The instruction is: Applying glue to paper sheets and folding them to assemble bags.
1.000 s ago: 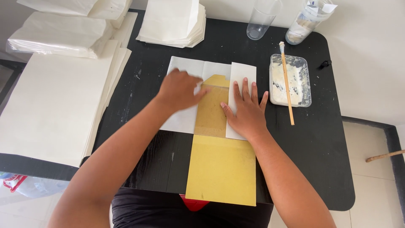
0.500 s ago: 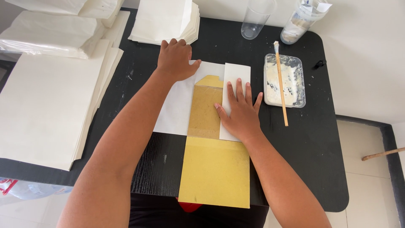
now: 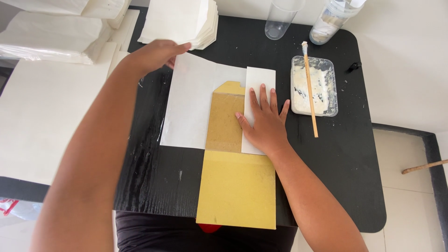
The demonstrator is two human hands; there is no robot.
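- Since the earlier frames the left hand [image 3: 156, 55] is travelling away from the middle of the sheet toward its far-left corner; the right hand [image 3: 263, 123] is keeping to the same place.
- Left hand is hovering over the far-left corner of the white paper sheet [image 3: 189, 102], fingers loosely curled and pointing right; whether it is pinching the paper edge or only brushing it, I cannot tell — the fingertips are hiding the contact.
- Right hand is lying flat, fingers spread wide and gripping nothing, pressing the folded right flap [image 3: 259, 79] of the sheet down against the yellow-brown cardboard template [image 3: 225, 119] — by my judgement, to be holding the crease and keeping the template from sliding.
- Template is resting on the middle of the sheet, its larger yellow end [image 3: 235, 189] overhanging the near edge of the black table [image 3: 354, 186].
- Paste tray [image 3: 315, 84] is sitting just right of the pressing hand, a brush stick [image 3: 310, 88] lying across it, within easy reach.
- Stack of finished white bags [image 3: 179, 21] is lying at the far edge, just beyond the left hand; large white sheets [image 3: 46, 116] are piled to the left.
- Two clear plastic containers [image 3: 280, 18] are standing at the far edge, right of the stack.
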